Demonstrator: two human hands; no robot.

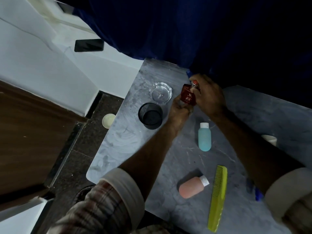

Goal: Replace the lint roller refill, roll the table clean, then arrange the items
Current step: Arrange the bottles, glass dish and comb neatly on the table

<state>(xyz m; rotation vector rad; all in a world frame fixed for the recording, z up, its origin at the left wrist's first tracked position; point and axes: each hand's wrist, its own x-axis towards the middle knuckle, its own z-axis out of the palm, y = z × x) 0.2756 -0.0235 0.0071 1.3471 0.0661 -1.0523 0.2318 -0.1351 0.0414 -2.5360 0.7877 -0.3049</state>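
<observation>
Now the big gray table (244,115) looks wiped, so the job seems near its end: putting things in place. No lint roller shows. Both hands hold a small red bottle (187,95) near the table's far edge; the left hand (179,109) grips below, the right hand (208,97) wraps the top. A green comb (217,198), blue bottle (204,137) and pink bottle (192,187) lie loose.
</observation>
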